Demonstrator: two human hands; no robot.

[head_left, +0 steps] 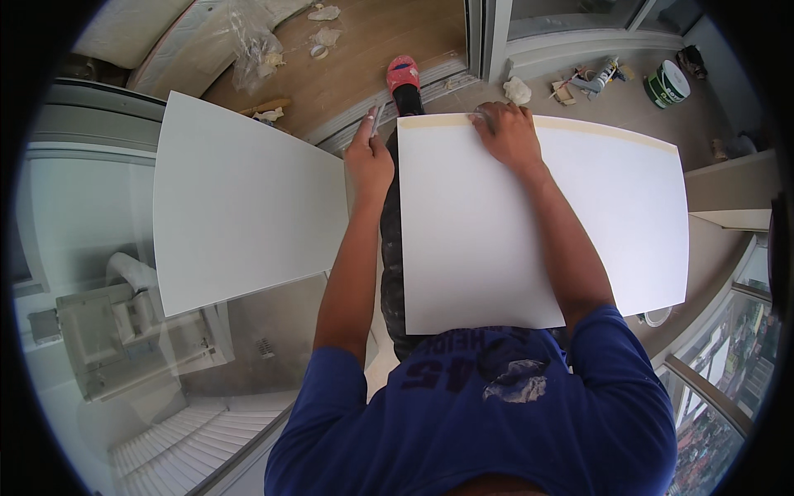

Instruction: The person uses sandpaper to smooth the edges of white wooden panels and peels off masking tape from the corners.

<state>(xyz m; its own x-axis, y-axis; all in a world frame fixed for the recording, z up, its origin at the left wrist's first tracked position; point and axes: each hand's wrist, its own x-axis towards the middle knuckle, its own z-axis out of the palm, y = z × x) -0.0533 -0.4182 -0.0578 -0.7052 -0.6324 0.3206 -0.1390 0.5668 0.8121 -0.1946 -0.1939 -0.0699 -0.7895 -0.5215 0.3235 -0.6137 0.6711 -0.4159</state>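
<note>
A large white panel (471, 240) lies across my lap, with a cream tape-like strip (608, 132) along its far edge. My right hand (511, 136) is closed over that edge, thumb on the near face and fingertips partly hidden. Left of the panel, my left hand (370, 161) is raised and closed around a thin grey tool (378, 120), of a kind too small to make out. It is apart from the panel I grip. A second white panel (248, 202) stands beside my left forearm, apparently against the glass.
My foot in a pink shoe (404, 73) is by the sliding-door track. Beyond lie crumpled clear plastic (252, 45) and scraps. At far right are a white-lidded bucket (667, 85), a pile of tools (597, 80) and a white wad (517, 91). Window glass (83, 198) borders the left.
</note>
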